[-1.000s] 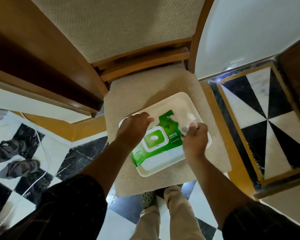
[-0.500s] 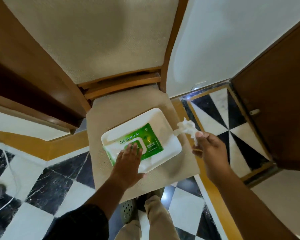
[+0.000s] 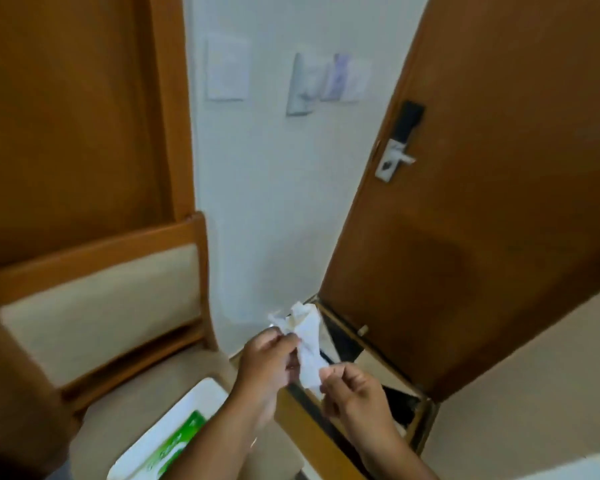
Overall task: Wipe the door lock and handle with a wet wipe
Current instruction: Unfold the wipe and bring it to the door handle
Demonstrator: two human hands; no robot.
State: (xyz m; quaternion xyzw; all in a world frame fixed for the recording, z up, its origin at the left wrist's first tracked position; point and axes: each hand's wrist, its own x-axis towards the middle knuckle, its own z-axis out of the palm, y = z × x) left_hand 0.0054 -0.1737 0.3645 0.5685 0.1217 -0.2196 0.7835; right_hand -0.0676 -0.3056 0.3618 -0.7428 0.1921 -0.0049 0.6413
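A crumpled white wet wipe [image 3: 305, 341] is held between both hands in front of me. My left hand [image 3: 265, 362] pinches its upper part and my right hand [image 3: 352, 393] pinches its lower end. The brown wooden door [image 3: 499, 202] stands on the right. On its left edge sits the lock, a black upper panel [image 3: 408, 120] over a silver plate [image 3: 388, 164], with a short silver lever handle [image 3: 406, 157]. Both hands are well below and left of the lock. The green wipes pack [image 3: 177, 445] lies on a white tray [image 3: 191, 407] at the bottom.
A wooden chair with beige cushions [image 3: 97, 313] stands at the left and bears the tray. A white wall [image 3: 274, 202] with switch plates [image 3: 227, 71] lies between chair and door. Dark floor tiles [image 3: 343, 344] show below the door's edge.
My view swung up from the chair seat to the wall and door. My left hand left the wipes pack and joined my right hand on the wipe pulled from it.
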